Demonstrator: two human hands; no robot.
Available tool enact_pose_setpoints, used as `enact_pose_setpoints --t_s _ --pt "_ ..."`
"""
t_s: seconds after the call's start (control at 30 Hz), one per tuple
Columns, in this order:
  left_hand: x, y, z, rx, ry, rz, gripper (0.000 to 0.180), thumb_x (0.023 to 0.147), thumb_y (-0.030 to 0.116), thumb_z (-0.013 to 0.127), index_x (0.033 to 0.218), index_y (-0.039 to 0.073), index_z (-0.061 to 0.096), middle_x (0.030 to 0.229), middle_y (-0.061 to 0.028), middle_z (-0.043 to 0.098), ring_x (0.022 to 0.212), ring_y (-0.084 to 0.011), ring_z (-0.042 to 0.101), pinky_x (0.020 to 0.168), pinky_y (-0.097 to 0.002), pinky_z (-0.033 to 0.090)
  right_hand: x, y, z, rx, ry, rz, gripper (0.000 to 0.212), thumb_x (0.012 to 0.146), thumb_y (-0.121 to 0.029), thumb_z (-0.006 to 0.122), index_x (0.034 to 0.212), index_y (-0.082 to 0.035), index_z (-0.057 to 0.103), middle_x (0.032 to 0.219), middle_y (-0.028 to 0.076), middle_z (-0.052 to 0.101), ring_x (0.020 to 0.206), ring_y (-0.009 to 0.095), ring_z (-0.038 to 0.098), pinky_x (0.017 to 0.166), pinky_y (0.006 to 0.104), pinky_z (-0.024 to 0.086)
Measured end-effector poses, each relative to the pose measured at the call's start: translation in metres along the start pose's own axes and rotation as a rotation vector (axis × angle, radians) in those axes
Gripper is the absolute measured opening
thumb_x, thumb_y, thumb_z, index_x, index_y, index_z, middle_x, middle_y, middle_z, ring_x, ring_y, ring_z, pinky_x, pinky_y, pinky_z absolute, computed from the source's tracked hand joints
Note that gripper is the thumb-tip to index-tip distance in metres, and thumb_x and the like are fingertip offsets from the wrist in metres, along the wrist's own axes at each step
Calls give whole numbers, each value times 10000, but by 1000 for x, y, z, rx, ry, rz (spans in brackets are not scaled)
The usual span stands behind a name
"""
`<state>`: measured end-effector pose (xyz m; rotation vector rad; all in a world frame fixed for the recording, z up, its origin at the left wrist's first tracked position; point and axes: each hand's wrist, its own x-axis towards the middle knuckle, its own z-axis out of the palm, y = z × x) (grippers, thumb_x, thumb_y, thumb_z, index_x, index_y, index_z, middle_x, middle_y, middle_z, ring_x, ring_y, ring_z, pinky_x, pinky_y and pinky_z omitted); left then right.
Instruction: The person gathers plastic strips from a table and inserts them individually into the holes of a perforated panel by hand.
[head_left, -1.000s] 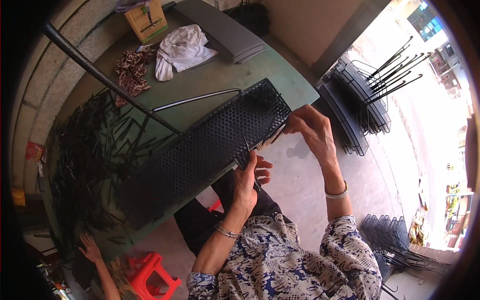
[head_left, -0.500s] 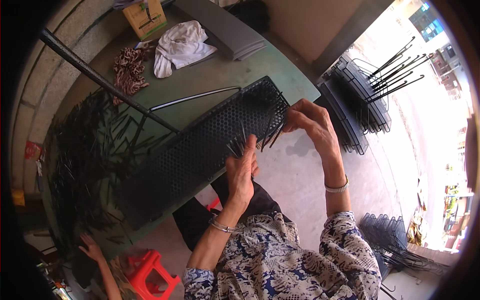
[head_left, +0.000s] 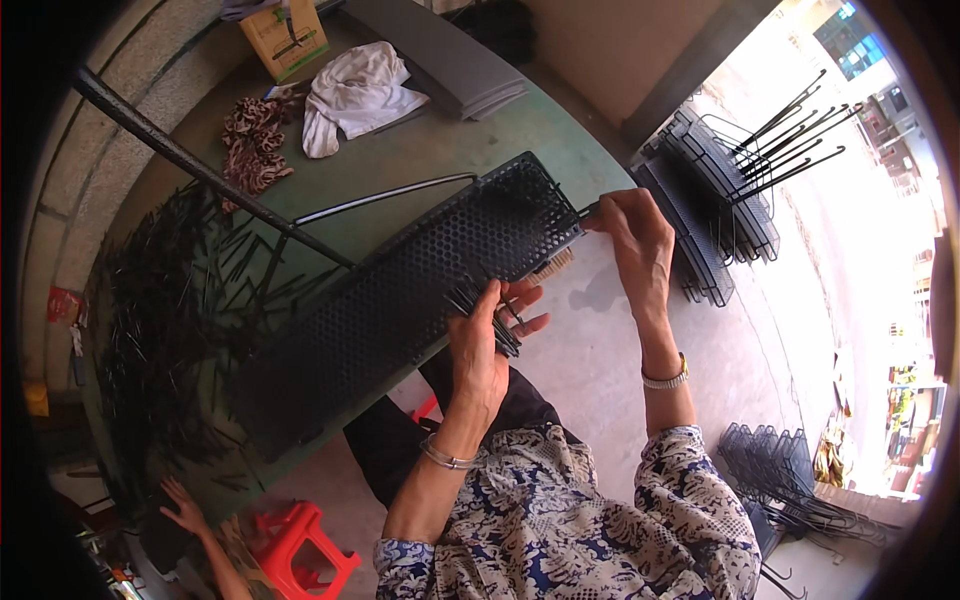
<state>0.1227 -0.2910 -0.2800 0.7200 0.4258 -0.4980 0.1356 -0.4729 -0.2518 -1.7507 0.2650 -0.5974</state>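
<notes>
A long black mesh rack (head_left: 390, 290) with a round-hole pattern lies slantwise across the green table, its right end past the table's edge. Below its front edge, my left hand (head_left: 483, 345) grips a bunch of thin black strips (head_left: 506, 335) between thumb and palm, some fingers spread out. At the rack's right corner, my right hand (head_left: 638, 235) is closed in a pinch. A short dark strip (head_left: 588, 210) shows between its fingertips and the corner; its far end is hard to make out.
Many loose black strips (head_left: 150, 330) are heaped on the table's left. A white cloth (head_left: 360, 95), a patterned cloth (head_left: 255, 150) and grey sheets (head_left: 450, 70) lie behind. Stacked racks (head_left: 705, 190) stand right. Another person's hand (head_left: 183, 508) is at lower left, near a red stool (head_left: 305, 550).
My right hand has drawn slightly away from the rack's corner, up and right. My left hand's fingers have spread, and the bunch of strips has turned in it.
</notes>
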Motion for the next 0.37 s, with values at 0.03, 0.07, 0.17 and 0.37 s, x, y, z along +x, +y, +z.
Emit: enact_pose_setpoints --t_s 0.03,0.07,0.17,0.37 --pt "-2 1 -4 60 -106 -62 204 956 200 520 1064 27 528 1065 -164 628 1052 -273 621 869 -462 544 2 9 1 -73 13 -60 62 900 -31 590 900 30 574 786 74 646 730 128 671 663 227 496" --pt "-4 -1 -5 61 -105 -61 204 956 200 520 1064 27 528 1065 -164 628 1052 -273 621 869 -462 544 3 12 4 -72 13 -60 62 900 -31 590 900 30 574 786 74 646 730 128 671 663 227 496" --pt "-3 -14 -21 -61 -111 -150 219 956 206 528 1118 60 542 1033 -120 619 1030 -243 607 907 -495 512 7 23 12 -197 34 -188 35 870 -8 612 893 0 586 765 80 632 707 136 680 645 240 493" --pt "4 -24 -38 -36 -124 -216 300 924 237 601 1176 87 540 963 -82 605 974 -253 601 901 -527 501 11 22 16 -349 -20 -210 21 879 -18 603 894 -27 592 776 72 650 709 156 687 671 250 495"
